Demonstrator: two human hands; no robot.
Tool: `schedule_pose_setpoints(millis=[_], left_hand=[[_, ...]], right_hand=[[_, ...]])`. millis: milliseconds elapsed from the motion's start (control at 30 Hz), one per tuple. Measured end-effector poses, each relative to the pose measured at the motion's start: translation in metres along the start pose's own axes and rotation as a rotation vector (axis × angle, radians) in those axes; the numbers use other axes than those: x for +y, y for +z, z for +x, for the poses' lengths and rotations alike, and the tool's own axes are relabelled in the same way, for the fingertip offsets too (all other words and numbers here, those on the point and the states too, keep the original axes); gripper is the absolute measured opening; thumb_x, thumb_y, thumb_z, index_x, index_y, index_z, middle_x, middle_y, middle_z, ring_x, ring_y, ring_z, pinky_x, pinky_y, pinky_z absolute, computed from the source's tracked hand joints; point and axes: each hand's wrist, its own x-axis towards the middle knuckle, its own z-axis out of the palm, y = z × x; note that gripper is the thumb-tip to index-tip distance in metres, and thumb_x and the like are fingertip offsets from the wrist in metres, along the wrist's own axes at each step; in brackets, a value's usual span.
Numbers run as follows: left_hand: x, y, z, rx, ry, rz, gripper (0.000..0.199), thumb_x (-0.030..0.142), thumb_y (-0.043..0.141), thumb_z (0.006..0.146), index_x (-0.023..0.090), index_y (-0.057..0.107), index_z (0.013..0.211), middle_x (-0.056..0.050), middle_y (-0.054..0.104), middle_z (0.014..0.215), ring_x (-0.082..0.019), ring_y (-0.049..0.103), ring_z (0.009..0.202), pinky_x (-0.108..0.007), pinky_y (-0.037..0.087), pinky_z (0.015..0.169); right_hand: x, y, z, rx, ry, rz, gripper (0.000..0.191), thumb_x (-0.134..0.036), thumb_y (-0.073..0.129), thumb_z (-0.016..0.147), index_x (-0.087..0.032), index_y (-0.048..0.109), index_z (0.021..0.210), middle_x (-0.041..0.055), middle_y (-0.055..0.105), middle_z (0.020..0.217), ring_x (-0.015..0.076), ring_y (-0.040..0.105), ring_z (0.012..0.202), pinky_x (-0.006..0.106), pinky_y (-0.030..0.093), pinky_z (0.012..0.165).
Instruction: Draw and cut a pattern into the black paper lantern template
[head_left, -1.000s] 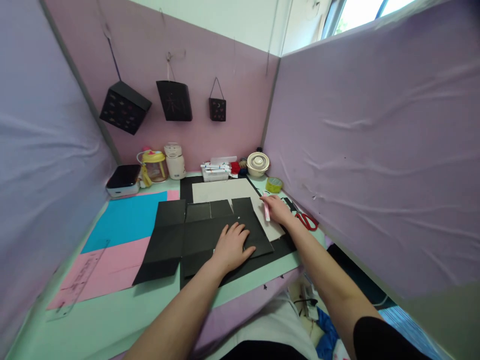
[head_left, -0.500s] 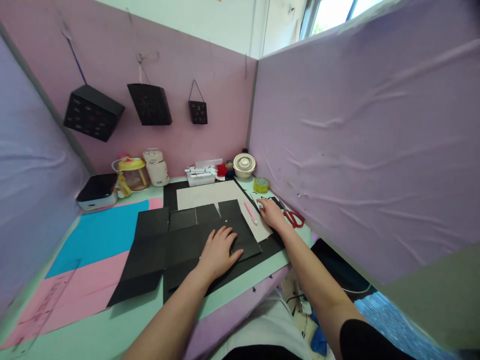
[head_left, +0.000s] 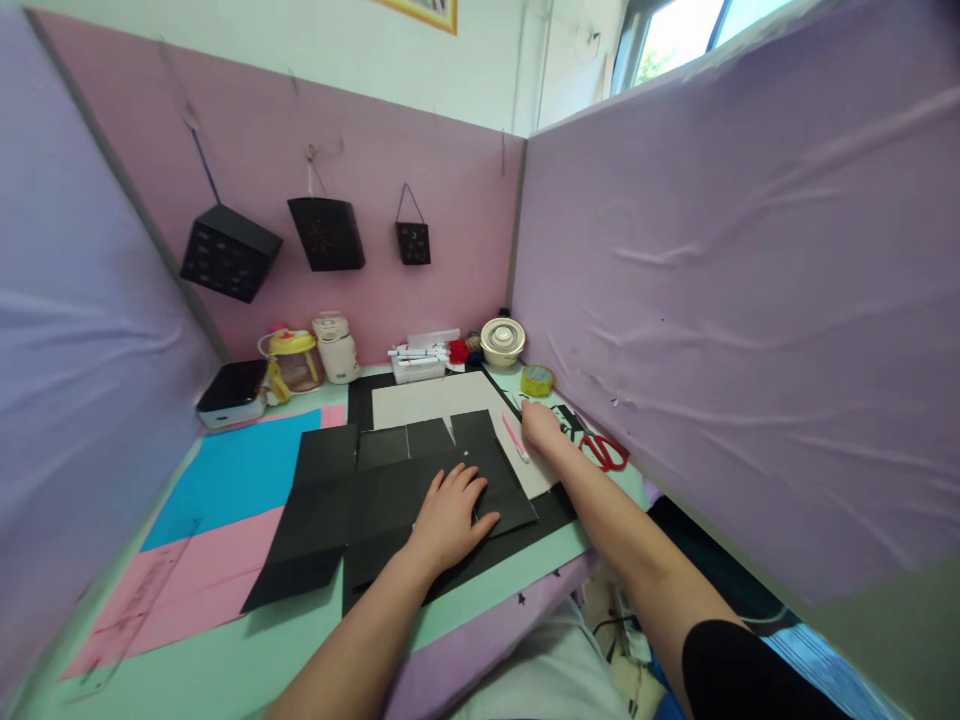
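Flat on a creased sheet of black card (head_left: 397,492) lies my left hand (head_left: 454,510), its fingers spread. The card has folded panels and slits along its far edge, and its left part lifts a little off the table. My right hand (head_left: 541,425) is at the far right, beyond a pink pen (head_left: 515,437), with its fingers curled down. A thin object shows near those fingertips, but what they grip is hidden. Red-handled scissors (head_left: 604,452) rest just right of that hand. Under the black card is a pale board (head_left: 427,398).
Blue paper (head_left: 232,480), pink paper (head_left: 202,590) and a clear ruler (head_left: 142,610) lie at left. Along the back stand a yellow-lidded jug (head_left: 296,360), a pen box (head_left: 418,365), a bowl (head_left: 502,342) and a tape roll (head_left: 536,380). Black boxes (head_left: 231,253) hang on the wall.
My right hand's fingers have curled in more near the tape roll. My left hand stays flat on the card. The whole view has shifted slightly.
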Motion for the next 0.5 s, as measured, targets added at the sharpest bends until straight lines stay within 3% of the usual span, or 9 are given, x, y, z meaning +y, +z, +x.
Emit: schedule_pose_setpoints(millis=[133, 267, 367, 433, 500], left_hand=[[0.003, 0.000, -0.002, 0.000, -0.006, -0.007, 0.051, 0.052, 0.053, 0.089, 0.021, 0.056, 0.129, -0.009, 0.049, 0.145, -0.029, 0.035, 0.140, -0.053, 0.023, 0.117], [0.004, -0.002, -0.004, 0.010, -0.013, 0.006, 0.051, 0.053, 0.053, 0.089, 0.021, 0.057, 0.128, -0.009, 0.050, 0.145, -0.029, 0.036, 0.139, -0.053, 0.024, 0.116], [0.002, -0.006, -0.005, 0.018, -0.050, 0.038, 0.051, 0.054, 0.053, 0.089, 0.021, 0.058, 0.127, -0.010, 0.051, 0.143, -0.030, 0.038, 0.138, -0.054, 0.026, 0.115], [-0.001, -0.008, -0.006, 0.020, -0.077, 0.059, 0.051, 0.054, 0.053, 0.089, 0.020, 0.057, 0.127, -0.011, 0.052, 0.143, -0.031, 0.038, 0.137, -0.054, 0.027, 0.114], [-0.002, -0.008, -0.007, 0.019, -0.090, 0.074, 0.051, 0.054, 0.053, 0.090, 0.019, 0.057, 0.127, -0.011, 0.051, 0.143, -0.031, 0.038, 0.137, -0.054, 0.027, 0.114]], right_hand=[[-0.010, -0.003, -0.003, 0.028, -0.006, 0.021, 0.036, -0.005, 0.041, 0.087, -0.010, 0.063, 0.115, 0.0241, 0.068, 0.102, 0.0285, 0.067, 0.094, 0.036, 0.048, 0.078], [-0.018, -0.013, -0.009, 0.071, -0.108, 0.163, 0.030, -0.015, 0.045, 0.087, -0.016, 0.067, 0.107, 0.0159, 0.070, 0.099, 0.0259, 0.066, 0.093, 0.034, 0.047, 0.079], [-0.036, -0.016, -0.020, 0.076, -0.207, 0.799, 0.025, -0.028, 0.052, 0.084, -0.018, 0.069, 0.099, 0.0085, 0.072, 0.087, 0.0224, 0.065, 0.083, 0.032, 0.048, 0.073], [-0.049, -0.013, -0.030, -0.053, -0.220, 1.244, 0.032, -0.037, 0.059, 0.082, -0.020, 0.067, 0.108, 0.0072, 0.072, 0.091, 0.0210, 0.065, 0.083, 0.030, 0.049, 0.069], [-0.059, -0.007, -0.038, -0.184, -0.218, 1.541, 0.043, -0.042, 0.066, 0.078, -0.024, 0.063, 0.116, 0.0076, 0.071, 0.103, 0.0208, 0.065, 0.091, 0.030, 0.050, 0.072]])
